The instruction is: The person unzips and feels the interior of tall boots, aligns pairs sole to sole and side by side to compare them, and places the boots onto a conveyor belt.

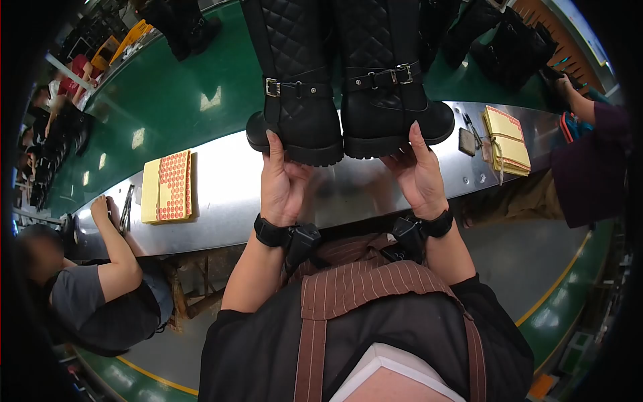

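Fingers (301, 172) half-curled beneath black boots (295, 115); left hand (284, 192), right hand (423, 182) each grip one, apparently keeping pair level.

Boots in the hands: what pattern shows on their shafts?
Diamond quilting on the boots, seen best in the head view.

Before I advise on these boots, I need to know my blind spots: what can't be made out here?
Held boots: upper ends cut off by the head view's top edge.
Left grip and right grip: in the head view, some fingertips are hidden by the boots' soles.
Yellow stack at left: marks inside its red circles are too small to read in the head view.
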Demonstrator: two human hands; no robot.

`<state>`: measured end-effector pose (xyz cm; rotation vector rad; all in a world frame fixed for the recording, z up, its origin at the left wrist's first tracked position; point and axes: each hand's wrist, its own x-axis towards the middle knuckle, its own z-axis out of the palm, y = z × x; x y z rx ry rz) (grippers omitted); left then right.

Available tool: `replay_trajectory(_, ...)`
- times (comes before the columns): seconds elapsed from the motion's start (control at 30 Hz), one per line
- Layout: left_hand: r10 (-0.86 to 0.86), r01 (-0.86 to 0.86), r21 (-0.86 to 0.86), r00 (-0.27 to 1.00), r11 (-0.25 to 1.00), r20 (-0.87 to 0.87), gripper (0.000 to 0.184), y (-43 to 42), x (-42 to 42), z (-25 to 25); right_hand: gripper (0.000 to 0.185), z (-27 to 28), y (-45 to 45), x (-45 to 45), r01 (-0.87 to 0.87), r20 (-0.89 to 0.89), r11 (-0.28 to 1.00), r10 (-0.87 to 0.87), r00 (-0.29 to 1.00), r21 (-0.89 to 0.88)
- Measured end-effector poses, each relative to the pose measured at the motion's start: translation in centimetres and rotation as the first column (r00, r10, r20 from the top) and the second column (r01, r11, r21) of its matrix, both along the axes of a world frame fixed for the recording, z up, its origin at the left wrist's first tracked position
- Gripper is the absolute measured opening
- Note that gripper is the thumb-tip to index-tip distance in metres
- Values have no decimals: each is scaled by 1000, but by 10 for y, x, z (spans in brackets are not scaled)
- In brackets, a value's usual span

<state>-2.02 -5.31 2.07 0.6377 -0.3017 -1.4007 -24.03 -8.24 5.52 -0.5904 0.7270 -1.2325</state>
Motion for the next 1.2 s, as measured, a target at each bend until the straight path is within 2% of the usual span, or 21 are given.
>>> replay_trajectory(0.33, 12, -13, 13, 1000, 1000, 11, 62, 2, 2, 1, 40, -5, 4, 2, 19, 47, 999, -21, 999, 42)
replay_trajectory(0.4, -21, 19, -29, 997, 999, -68, 57, 2, 5, -3, 40, -5, 5, 3, 24, 49, 999, -27, 998, 47)
replay_trajectory(0.73, 3, -6, -40, 998, 999, -62, 56, 2, 5, -5, 38, -6, 4, 4, 17, 54, 1000, -18, 998, 16)
replay_trajectory(0.87, -20, 16, -40, 993, 999, -114, 60, 9, 6, -16, 36, -14, 5, 2, 11, 90, 1000, -12, 996, 11)
replay_trajectory(0.93, -32, 19, -96, 991, 995, -132, 61, 3, 4, -5, 36, -10, 6, 4, 12, 83, 999, -15, 996, 31)
replay_trajectory(1.03, 9, -20, -142, 997, 990, -74, 63, 6, 0, 2, 40, -21, 4, 0, 0, 82, 1000, -1, 997, 21)
replay_trajectory(1.1, 27, -36, -162, 998, 986, -53, 64, 4, 0, 2, 52, -24, 4, -2, -21, 33, 999, 23, 999, -47)
replay_trajectory(1.2, 50, -55, -164, 998, 985, -33, 65, 5, 0, 0, 53, -24, 3, -3, -26, 49, 998, 29, 998, -62)
